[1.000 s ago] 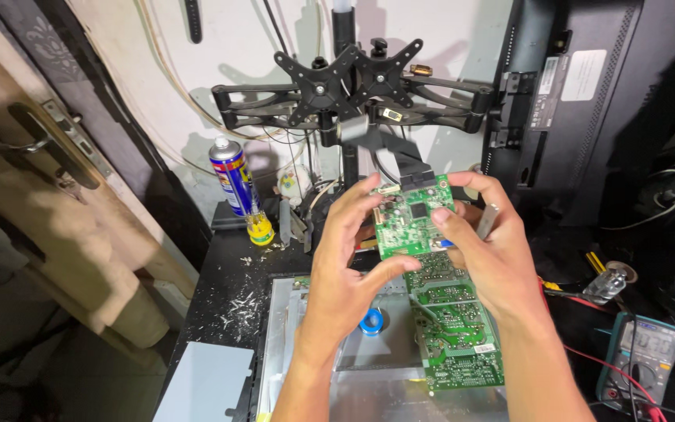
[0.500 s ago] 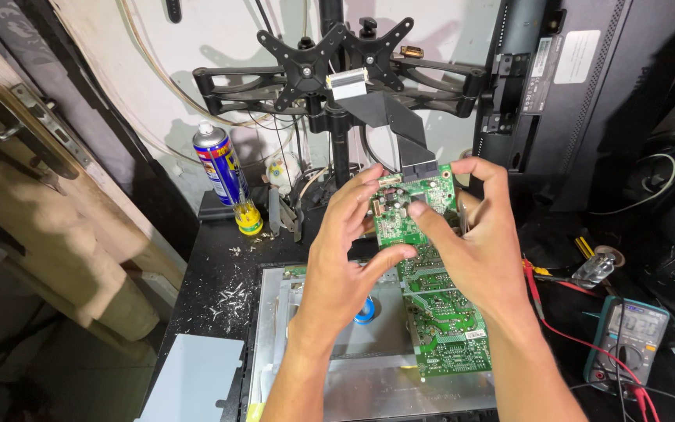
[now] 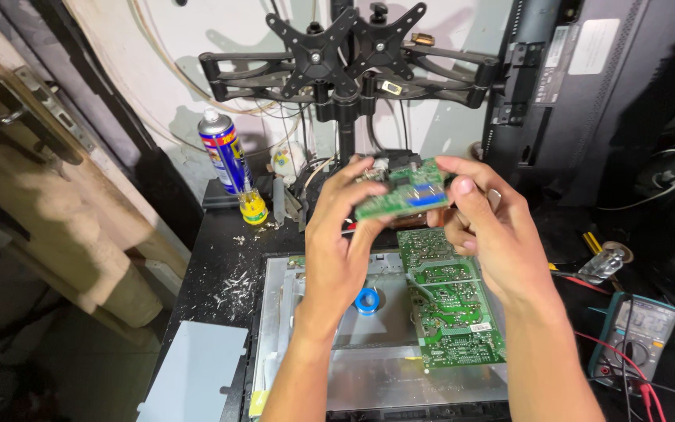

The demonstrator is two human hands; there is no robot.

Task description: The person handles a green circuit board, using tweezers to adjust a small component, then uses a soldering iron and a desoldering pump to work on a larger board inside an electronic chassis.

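Holding a small green circuit board [image 3: 401, 189] between them, both hands are raised above the metal back panel [image 3: 376, 367] of an opened monitor. The left hand [image 3: 339, 238] grips the board's left edge and the right hand [image 3: 487, 230] pinches its right edge. Compared with a moment before, the board is now tilted flatter, almost edge-on, and the flat ribbon cable is no longer visible at its top, so it seems free. On the panel lies a larger green power board [image 3: 451, 301] beside a blue ring [image 3: 366, 300]; a spray can [image 3: 225, 152] stands behind the panel, a multimeter [image 3: 636, 337] right of it.
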